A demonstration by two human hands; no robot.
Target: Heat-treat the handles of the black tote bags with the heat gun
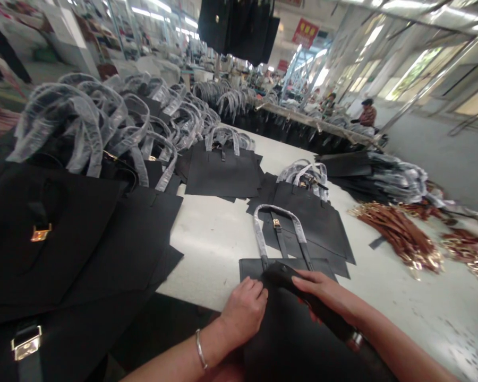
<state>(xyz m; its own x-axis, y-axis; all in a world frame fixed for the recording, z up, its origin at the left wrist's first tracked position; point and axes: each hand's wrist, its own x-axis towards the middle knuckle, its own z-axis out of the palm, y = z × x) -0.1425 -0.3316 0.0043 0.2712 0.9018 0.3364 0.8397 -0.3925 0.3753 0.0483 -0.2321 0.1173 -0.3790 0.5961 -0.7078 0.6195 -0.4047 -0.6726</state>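
Note:
A black leather bag panel (279, 334) hangs over the table's near edge in front of me. Its handle (281, 208), wrapped in clear plastic, stands up from the top edge, and a black strap with a gold buckle (276, 223) shows inside the loop. My left hand (247, 307), with a silver bangle on the wrist, is closed at the panel's upper left edge, fingers curled over it. My right hand (322, 294) grips a long black handheld tool (336, 321) with a metal ring near its lower end. The tool's head lies against the panel by the handle's left foot; its exact kind is unclear.
Stacks of black panels (223, 172) with wrapped handles crowd the left and middle of the white table (207, 228). Another stack (318, 212) lies just beyond my hands. Brown straps with gold clasps (398, 233) lie at right. Black bags (237, 29) hang overhead; people sit farther back.

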